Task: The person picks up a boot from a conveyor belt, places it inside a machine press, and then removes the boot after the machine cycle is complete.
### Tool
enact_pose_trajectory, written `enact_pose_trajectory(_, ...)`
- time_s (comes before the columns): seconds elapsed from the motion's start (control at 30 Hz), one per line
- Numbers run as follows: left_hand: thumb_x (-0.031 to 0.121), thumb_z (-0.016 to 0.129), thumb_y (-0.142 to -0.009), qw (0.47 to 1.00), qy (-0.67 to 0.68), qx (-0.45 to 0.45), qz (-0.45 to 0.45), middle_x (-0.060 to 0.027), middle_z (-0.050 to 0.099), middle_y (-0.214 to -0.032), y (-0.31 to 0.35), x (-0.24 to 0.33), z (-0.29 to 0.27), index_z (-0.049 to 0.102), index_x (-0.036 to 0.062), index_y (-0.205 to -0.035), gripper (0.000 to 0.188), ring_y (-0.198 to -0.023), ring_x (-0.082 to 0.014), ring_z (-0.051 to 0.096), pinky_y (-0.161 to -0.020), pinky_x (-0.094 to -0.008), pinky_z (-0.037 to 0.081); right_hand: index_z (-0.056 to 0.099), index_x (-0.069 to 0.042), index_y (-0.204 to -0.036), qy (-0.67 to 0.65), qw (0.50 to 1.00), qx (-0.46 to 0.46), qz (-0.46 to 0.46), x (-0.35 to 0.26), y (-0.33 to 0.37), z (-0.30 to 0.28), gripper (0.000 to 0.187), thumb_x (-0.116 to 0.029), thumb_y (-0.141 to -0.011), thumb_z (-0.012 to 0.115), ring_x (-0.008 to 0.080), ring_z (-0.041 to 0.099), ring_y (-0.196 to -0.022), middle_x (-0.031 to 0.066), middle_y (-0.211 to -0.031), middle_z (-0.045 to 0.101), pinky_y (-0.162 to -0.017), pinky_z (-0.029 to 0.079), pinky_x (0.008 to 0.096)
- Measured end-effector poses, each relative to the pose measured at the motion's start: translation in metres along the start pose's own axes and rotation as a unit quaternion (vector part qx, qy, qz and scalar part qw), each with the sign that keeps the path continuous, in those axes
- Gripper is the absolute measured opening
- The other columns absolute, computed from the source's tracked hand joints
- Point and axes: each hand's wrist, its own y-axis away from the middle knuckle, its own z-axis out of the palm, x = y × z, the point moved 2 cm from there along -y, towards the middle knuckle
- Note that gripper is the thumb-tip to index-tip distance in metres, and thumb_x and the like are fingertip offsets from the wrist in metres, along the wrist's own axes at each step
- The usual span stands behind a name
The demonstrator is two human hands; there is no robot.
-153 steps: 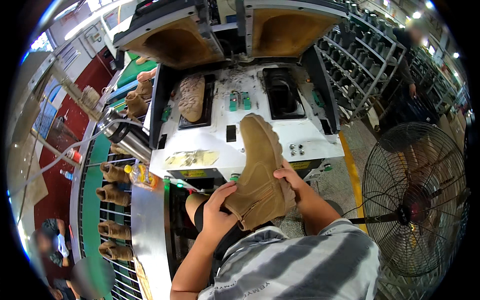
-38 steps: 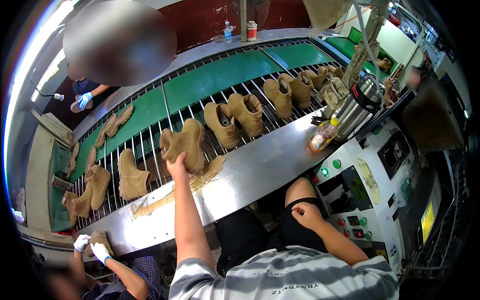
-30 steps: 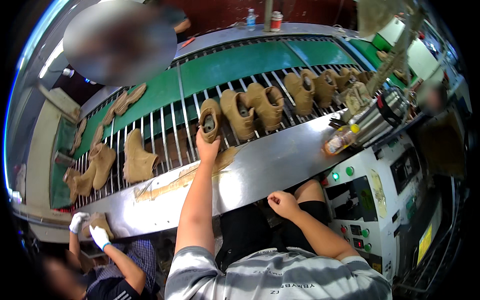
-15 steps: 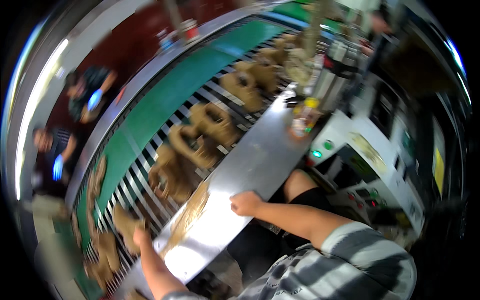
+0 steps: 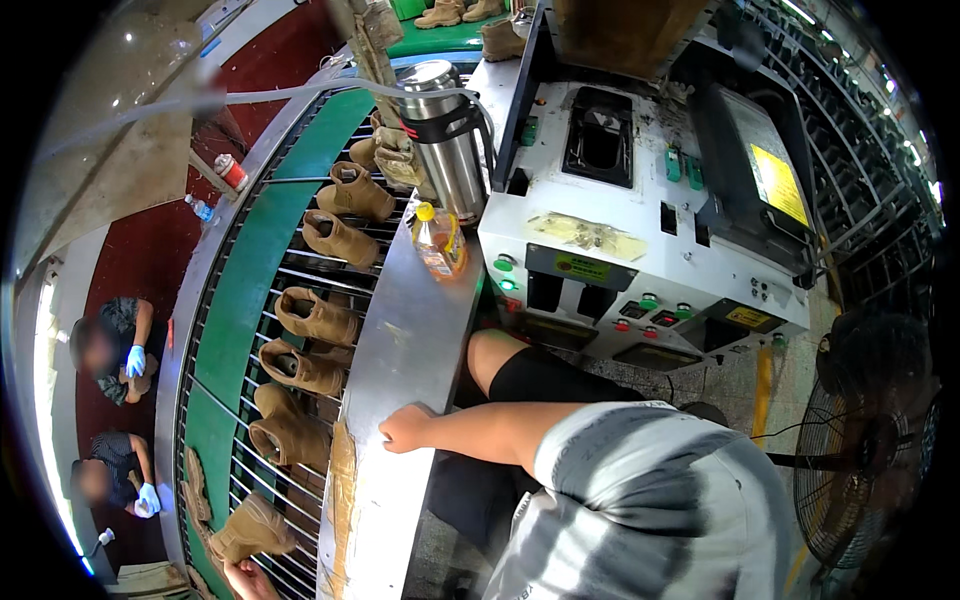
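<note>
At the lower left, a tan boot (image 5: 252, 527) lies tilted over the rail rack (image 5: 308, 497). My left hand (image 5: 252, 580) is closed at its lower end, cut off partly by the picture's edge. My right hand (image 5: 405, 428) is curled into a fist on the bare metal ledge (image 5: 385, 500), with no object showing in it. Beyond my hands several tan boots stand in a line on the rack, the closest being a boot (image 5: 288, 428) with its opening turned up. Brown sole-like pieces (image 5: 196, 488) lie along the green belt (image 5: 228, 350).
A steel flask (image 5: 447, 160) and a yellow-capped bottle (image 5: 440, 243) stand at the ledge's far end. On the right is a white machine (image 5: 610, 240) with buttons. A large fan (image 5: 850, 480) stands at far right. Two people with blue gloves work across the belt.
The view has swung to the right, bringing the machine and fan into fuller sight. My left hand stays at the boot, now near the lower edge. My right fist remains on the ledge.
</note>
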Motion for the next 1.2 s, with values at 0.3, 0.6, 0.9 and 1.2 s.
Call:
enact_pose_trajectory(0.3, 0.022, 0.055, -0.089, 0.971, 0.128, -0.189, 0.076, -0.0102, 0.064, -0.111, 0.271, -0.056, 0.226, 0.051, 0.0024, -0.125, 0.041, -0.090, -0.0187, 0.067, -0.071, -0.0292, 0.057, 0.041, -0.013, -0.142, -0.884, 0.290, -0.326, 0.168, -0.115, 0.073, -0.060, 0.079, -0.066, -0.084, 0.052, 0.0311, 0.046, -0.129, 0.0139, -0.143, 0.046, -0.108, 0.035, 0.0500)
enact_pose_trajectory(0.6, 0.006, 0.069, -0.086, 0.894, -0.195, -0.363, 0.178, 0.0039, 0.050, -0.063, 0.397, -0.088, 0.328, 0.048, 0.0035, -0.073, 0.025, -0.053, -0.0042, 0.045, -0.052, -0.0201, 0.038, 0.038, -0.010, -0.144, -0.857, 0.491, -0.156, 0.031, 0.033, 0.180, -0.203, 0.066, -0.031, -0.085, 0.058, 0.0309, 0.051, -0.126, 0.0163, -0.138, 0.050, -0.107, 0.039, 0.0436)
enact_pose_trajectory(0.9, -0.001, 0.062, -0.074, 0.813, -0.335, -0.362, 0.310, -0.0195, 0.069, -0.075, 0.421, -0.077, 0.397, 0.063, -0.0089, -0.092, 0.019, -0.071, -0.0225, 0.069, -0.063, -0.0318, 0.051, 0.020, -0.014, -0.153, -0.659, 0.745, 0.098, -0.035, 0.023, 0.212, -0.328, 0.103, -0.006, -0.064, 0.072, 0.0241, 0.043, -0.130, 0.0080, -0.141, 0.044, -0.109, 0.035, 0.0391)
enact_pose_trajectory(1.2, 0.000, 0.066, -0.083, 0.853, -0.221, -0.399, 0.253, -0.0131, 0.069, -0.105, 0.393, -0.101, 0.393, 0.062, -0.0085, -0.110, 0.029, -0.099, -0.0192, 0.065, -0.087, -0.0313, 0.048, 0.018, -0.019, -0.155, -0.473, 0.865, 0.129, -0.109, 0.009, 0.196, -0.350, 0.117, -0.023, -0.062, 0.089, 0.0165, 0.046, -0.110, 0.0062, -0.135, 0.046, -0.102, 0.034, 0.0330)
